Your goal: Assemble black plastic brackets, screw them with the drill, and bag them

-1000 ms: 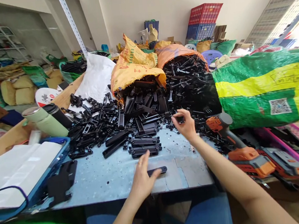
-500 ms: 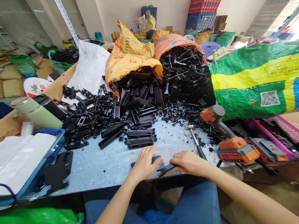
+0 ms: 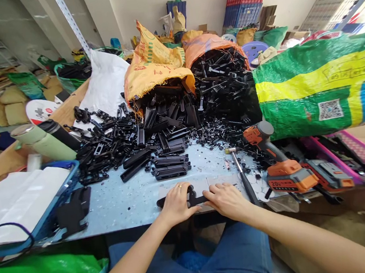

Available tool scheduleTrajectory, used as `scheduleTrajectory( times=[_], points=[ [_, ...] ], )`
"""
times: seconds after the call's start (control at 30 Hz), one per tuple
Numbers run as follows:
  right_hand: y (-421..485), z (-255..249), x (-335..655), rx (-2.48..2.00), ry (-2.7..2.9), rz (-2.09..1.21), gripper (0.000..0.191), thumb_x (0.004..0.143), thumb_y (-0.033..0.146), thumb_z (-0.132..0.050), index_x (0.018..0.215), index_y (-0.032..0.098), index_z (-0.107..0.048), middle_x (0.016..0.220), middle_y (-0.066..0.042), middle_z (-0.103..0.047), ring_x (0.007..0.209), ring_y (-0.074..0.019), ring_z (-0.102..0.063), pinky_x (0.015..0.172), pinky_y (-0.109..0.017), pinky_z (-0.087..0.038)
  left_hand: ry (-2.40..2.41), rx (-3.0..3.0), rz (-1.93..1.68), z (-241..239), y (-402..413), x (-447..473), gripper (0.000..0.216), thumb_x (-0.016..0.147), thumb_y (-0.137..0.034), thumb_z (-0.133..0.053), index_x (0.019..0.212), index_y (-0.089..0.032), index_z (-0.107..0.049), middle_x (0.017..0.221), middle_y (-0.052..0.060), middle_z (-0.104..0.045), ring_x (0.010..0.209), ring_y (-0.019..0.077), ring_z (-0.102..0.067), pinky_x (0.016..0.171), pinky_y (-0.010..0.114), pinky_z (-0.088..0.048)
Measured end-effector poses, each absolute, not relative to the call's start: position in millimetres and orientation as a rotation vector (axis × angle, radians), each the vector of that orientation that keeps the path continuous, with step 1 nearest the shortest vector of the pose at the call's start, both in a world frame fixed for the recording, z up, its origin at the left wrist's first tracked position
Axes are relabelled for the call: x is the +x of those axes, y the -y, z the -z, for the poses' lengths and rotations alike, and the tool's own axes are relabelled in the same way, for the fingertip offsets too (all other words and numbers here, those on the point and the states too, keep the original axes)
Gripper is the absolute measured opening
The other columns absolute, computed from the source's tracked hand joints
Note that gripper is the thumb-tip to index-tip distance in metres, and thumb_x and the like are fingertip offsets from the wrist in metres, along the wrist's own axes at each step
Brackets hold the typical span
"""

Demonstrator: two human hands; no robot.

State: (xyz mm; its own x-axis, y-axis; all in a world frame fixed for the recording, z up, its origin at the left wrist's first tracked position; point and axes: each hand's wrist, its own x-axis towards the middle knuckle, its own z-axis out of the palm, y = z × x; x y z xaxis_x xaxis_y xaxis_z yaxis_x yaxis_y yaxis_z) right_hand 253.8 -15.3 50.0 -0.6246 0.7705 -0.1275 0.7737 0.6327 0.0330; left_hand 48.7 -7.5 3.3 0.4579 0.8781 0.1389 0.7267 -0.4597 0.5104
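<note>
My left hand (image 3: 177, 204) is closed over a long black plastic part (image 3: 193, 197) near the table's front edge; one end of the part sticks out on the left. My right hand (image 3: 225, 199) grips a narrow black piece that meets this part between the two hands. Palms and fingers cover much of both pieces, so how they join is hidden. Just beyond my left hand, several finished-looking black bar assemblies (image 3: 171, 170) lie in a row. A hammer (image 3: 246, 182) rests to the right of my right hand, its head pointing away.
An orange cordless drill (image 3: 274, 157) stands at the right, by a pink basket (image 3: 364, 156). Black parts spill from a yellow sack (image 3: 156, 72) and an orange sack (image 3: 209, 49). Small screws (image 3: 215, 135) are scattered ahead. A blue tray (image 3: 71, 170) with white sheets sits left.
My right hand has moved slightly left, bringing its black piece against the part under my left hand. My left fingers have curled round that part. The view has shifted a little.
</note>
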Motion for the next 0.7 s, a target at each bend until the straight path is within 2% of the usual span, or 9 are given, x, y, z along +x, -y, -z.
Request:
scheduleTrajectory(
  times=[0.17, 0.4, 0.6, 0.7],
  points=[
    [7.1, -57.8, 251.1, 1.25, -2.745, 0.056, 0.03, 0.092, 0.043, -0.036, 0.1, 0.021, -0.056, 0.084, -0.008, -0.06, 0.076, -0.0194, -0.056, 0.062, -0.029, -0.034, -1.356, 2.302, -0.551, -5.7, 2.6, 47.2, 0.059, 0.064, -0.047, -0.068, 0.11, -0.02, -0.043, 0.104, 0.009, -0.057, 0.097, 0.0271, -0.055, 0.079, 0.038, -0.044],
    [-0.3, -70.4, 245.7, 1.164, -2.786, 0.022, 0.028, 0.092, 0.041, -0.039, 0.096, 0.019, -0.056, 0.084, -0.008, -0.059, 0.076, -0.0186, -0.055, 0.065, -0.028, -0.033, -1.347, 2.318, -0.654, -2.9, 4.0, 46.1, 0.04, 0.072, -0.048, -0.061, 0.096, -0.019, -0.049, 0.09, 0.006, -0.06, 0.086, 0.0231, -0.058, 0.071, 0.033, -0.044],
    [-3.8, -59.2, 253.2, 1.182, -2.814, 0.017, 0.026, 0.091, 0.041, -0.042, 0.093, 0.019, -0.056, 0.084, -0.007, -0.059, 0.077, -0.0181, -0.055, 0.065, -0.029, -0.031, -1.389, 2.332, -0.582, -0.4, 7.3, 48.9, 0.04, 0.072, -0.051, -0.061, 0.093, -0.019, -0.051, 0.086, 0.006, -0.06, 0.084, 0.0235, -0.058, 0.07, 0.033, -0.044],
    [-10.9, -39.9, 266.1, 1.209, -2.842, 0.093, 0.029, 0.091, 0.043, -0.041, 0.094, 0.019, -0.057, 0.084, -0.005, -0.059, 0.079, -0.0175, -0.055, 0.066, -0.028, -0.032, -1.356, 2.342, -0.491, -4.8, -0.8, 62.7, 0.05, 0.07, -0.054, -0.062, 0.102, -0.018, -0.05, 0.095, 0.008, -0.06, 0.091, 0.0257, -0.057, 0.075, 0.035, -0.045]
  ],
)
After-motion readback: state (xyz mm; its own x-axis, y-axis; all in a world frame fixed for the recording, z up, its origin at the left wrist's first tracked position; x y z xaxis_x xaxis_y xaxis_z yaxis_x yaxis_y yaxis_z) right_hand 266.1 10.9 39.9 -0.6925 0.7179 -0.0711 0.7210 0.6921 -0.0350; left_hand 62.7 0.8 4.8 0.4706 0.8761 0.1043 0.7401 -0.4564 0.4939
